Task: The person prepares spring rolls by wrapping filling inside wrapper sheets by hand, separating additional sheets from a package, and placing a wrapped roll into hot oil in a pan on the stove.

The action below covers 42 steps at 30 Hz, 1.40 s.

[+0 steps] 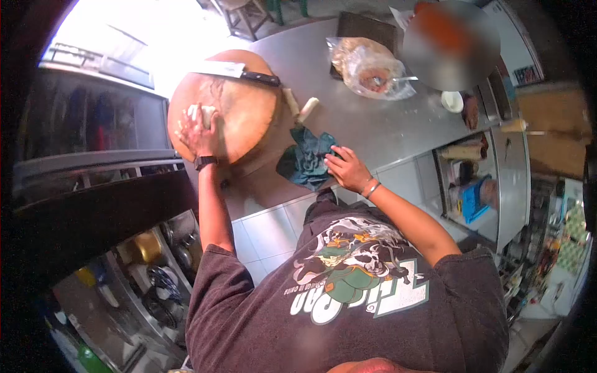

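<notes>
My left hand (199, 135), with a dark band at the wrist, is on the round wooden chopping board (252, 115). Its fingers are around a whitish wad (206, 114), too unclear to name exactly. Farther back on the board lies a large knife (242, 72), black handle to the right. My right hand (348, 169) is at the edge of a crumpled dark green cloth (306, 158), fingers bent onto it and thumb hidden. Between board and cloth, two pale stick-like pieces (307, 109) lie on the metal table.
The metal table (348, 124) bears a plastic bag of tan food (370, 68), a dark tray (367, 26), a small white bowl (452, 101) and a blurred round container (451, 46). Shelves (469, 186) with a blue item stand at right; a glass-fronted cabinet (102, 118) is at left.
</notes>
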Available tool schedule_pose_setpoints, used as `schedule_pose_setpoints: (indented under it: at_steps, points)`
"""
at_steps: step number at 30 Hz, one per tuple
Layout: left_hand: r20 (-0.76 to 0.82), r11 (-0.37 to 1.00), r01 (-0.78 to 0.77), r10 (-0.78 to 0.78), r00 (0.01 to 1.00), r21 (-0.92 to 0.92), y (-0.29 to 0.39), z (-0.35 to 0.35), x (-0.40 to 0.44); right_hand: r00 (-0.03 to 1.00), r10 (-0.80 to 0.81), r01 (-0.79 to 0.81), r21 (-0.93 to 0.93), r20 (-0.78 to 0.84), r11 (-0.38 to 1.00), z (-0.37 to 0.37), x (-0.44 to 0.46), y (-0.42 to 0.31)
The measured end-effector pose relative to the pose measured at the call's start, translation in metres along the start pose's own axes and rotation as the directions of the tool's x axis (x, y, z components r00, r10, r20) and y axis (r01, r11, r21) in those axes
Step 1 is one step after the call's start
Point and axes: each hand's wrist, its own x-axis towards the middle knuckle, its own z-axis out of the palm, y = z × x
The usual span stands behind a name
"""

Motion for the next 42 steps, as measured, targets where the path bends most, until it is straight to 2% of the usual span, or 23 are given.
schedule_pose_setpoints:
  at_steps: [4,5,6,8,10,11,12,13,15,16,17,20,22,23,24,25,27,30,33,35,37,40,42]
  points:
    - [-0.155,0.984,-0.052,0.025,0.988,-0.171,0.034,-0.044,-0.019,0.983,0.072,-0.046,0.153,-0.169,0.987,-0.017,-0.003,-0.007]
    - [-0.27,0.858,-0.23,0.112,0.956,-0.458,0.054,-0.078,-0.024,0.979,0.086,-0.058,0.154,-0.185,0.986,-0.02,-0.011,-0.007]
    - [-0.148,0.836,-0.163,0.099,0.984,-0.524,0.065,-0.081,-0.047,0.96,0.206,-0.14,0.311,-0.191,0.94,-0.023,-0.021,-0.005]
    - [-0.051,0.512,-0.107,0.124,0.991,-0.852,0.12,-0.104,-0.1,0.882,0.469,-0.337,0.635,-0.046,0.695,-0.039,-0.043,-0.013]
    - [0.147,0.198,0.102,0.229,0.962,-0.975,0.194,-0.156,-0.152,0.877,0.431,-0.25,0.566,-0.212,0.786,-0.067,-0.066,-0.032]
    - [0.43,-0.149,0.493,0.319,0.845,-0.857,0.232,-0.177,-0.184,0.86,0.355,-0.162,0.462,-0.367,0.872,-0.074,-0.079,-0.037]
    - [0.601,-0.42,0.77,0.482,0.638,-0.481,0.261,-0.191,-0.214,0.887,0.233,-0.071,0.381,-0.399,0.922,-0.075,-0.097,-0.04]
    - [0.616,-0.53,0.847,0.682,0.395,0.044,0.295,-0.203,-0.247,0.878,0.256,-0.086,0.391,-0.405,0.916,-0.066,-0.119,-0.042]
    - [0.554,-0.408,0.902,0.788,0.27,0.141,0.336,-0.215,-0.279,0.957,0.256,-0.201,0.325,-0.137,0.924,-0.042,-0.165,-0.046]
    - [0.538,-0.364,0.92,0.809,0.238,0.141,0.349,-0.228,-0.285,0.92,0.39,-0.371,0.25,-0.027,0.894,-0.043,-0.184,-0.039]
    - [0.529,-0.339,0.928,0.822,0.213,0.153,0.361,-0.245,-0.283,0.858,0.466,-0.388,0.319,-0.218,0.865,-0.026,-0.212,-0.023]
    - [0.554,-0.293,0.92,0.826,0.106,0.261,0.376,-0.269,-0.286,0.557,0.792,-0.736,0.293,-0.25,0.61,0.078,-0.347,0.02]
    - [0.278,0.059,0.981,0.961,-0.007,-0.182,0.372,-0.219,-0.318,0.224,0.973,-0.871,0.459,0.058,0.173,0.085,-0.419,0.016]
    - [0.179,0.142,0.927,0.98,-0.083,-0.347,0.373,-0.201,-0.336,0.115,0.993,-0.907,0.411,0.017,0.098,0.093,-0.452,0.003]
    - [0.443,0.279,0.881,0.892,-0.091,-0.381,0.379,-0.19,-0.352,0.012,0.999,-0.933,0.36,-0.031,0.023,0.103,-0.484,-0.009]
    - [0.673,0.417,0.825,0.737,-0.062,-0.381,0.382,-0.176,-0.369,-0.096,0.995,-0.959,0.264,0.034,-0.101,0.104,-0.511,-0.022]
    - [0.747,0.465,0.79,0.664,-0.013,-0.399,0.377,-0.114,-0.391,-0.271,0.955,-0.954,0.099,0.117,-0.283,0.11,-0.563,-0.053]
    - [0.898,0.57,0.697,0.329,0.291,-0.435,0.354,0.003,-0.404,-0.393,0.902,-0.92,-0.073,0.18,-0.386,0.134,-0.646,-0.11]
    - [0.748,0.723,0.44,0.157,0.645,-0.532,0.338,0.069,-0.385,-0.428,0.899,-0.9,0.051,0.09,-0.433,0.183,-0.725,-0.195]
    - [0.586,0.831,0.144,0.244,0.773,-0.537,0.343,0.067,-0.364,-0.5,0.851,-0.861,0.011,0.16,-0.508,0.194,-0.748,-0.237]
    - [0.426,0.829,-0.144,0.417,0.803,-0.54,0.354,0.071,-0.342,-0.623,0.759,-0.779,-0.069,0.187,-0.623,0.192,-0.745,-0.253]
    - [0.2,0.67,-0.52,0.694,0.691,-0.53,0.38,0.09,-0.314,-0.708,0.686,-0.699,-0.032,0.167,-0.714,0.204,-0.732,-0.256]
    - [0.231,0.637,-0.599,0.754,0.615,-0.486,0.406,0.089,-0.299,-0.51,0.854,-0.789,0.34,0.1,-0.511,0.23,-0.724,-0.244]
